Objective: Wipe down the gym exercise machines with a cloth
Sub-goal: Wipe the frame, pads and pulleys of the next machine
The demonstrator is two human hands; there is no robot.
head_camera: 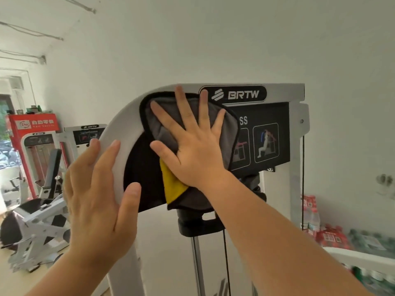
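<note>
1. Head view, centre of the frame: the right hand [192, 150] lies flat on the cloth [228, 133], palm down. Its fingers [203, 112] are straight and spread wide, and they press the fabric against the machine [128, 116].
2. The cloth is grey with a black edge. It sits on the upper part of the machine, where the white curved frame meets the black panel, just left of the BRTW badge [233, 95]. A yellow corner [171, 184] hangs below the heel of the right hand.
3. The cloth's right edge overlaps the left side of the black instruction placard [267, 142], which shows a seated figure.
4. Lower left of centre: the left hand [100, 199] rests on the white curve of the frame. Its fingers are straight and lie close side by side, with the thumb held out toward the black panel. It grips nothing and is apart from the cloth.
5. Right of centre: a thin black cable [303, 178] runs down beside the machine's right upright.
6. Left of the frame: a second machine [89, 133] carries the same badge, with a red cabinet [34, 124] behind it near a bright opening.
7. Lower right: packs of bottled water [333, 238] are stacked against the white wall.
</note>
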